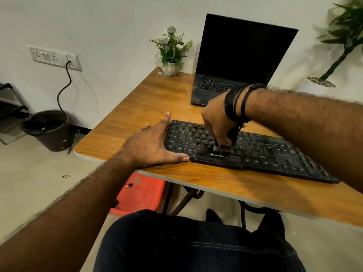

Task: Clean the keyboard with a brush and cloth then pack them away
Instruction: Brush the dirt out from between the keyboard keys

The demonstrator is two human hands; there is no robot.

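1. The keyboard is lying across the middle of the frame, on the wooden table, just in front of the open laptop.
2. The right hand is curling down around a brush, whose pale bristles are touching the keys just above the space bar.
3. The left hand is lying spread and flat, fingers and thumb bracing the keyboard's left end.
4. By my reading the brushing step is under way; the next move is calling for steady strokes along the remaining rows, then the cloth, which is not showing anywhere.
5. At left of the frame a dark bin is standing on the floor, holding what looks like a black liner and tangled cable.
6. A white pot at the table's far edge is holding white flowers.
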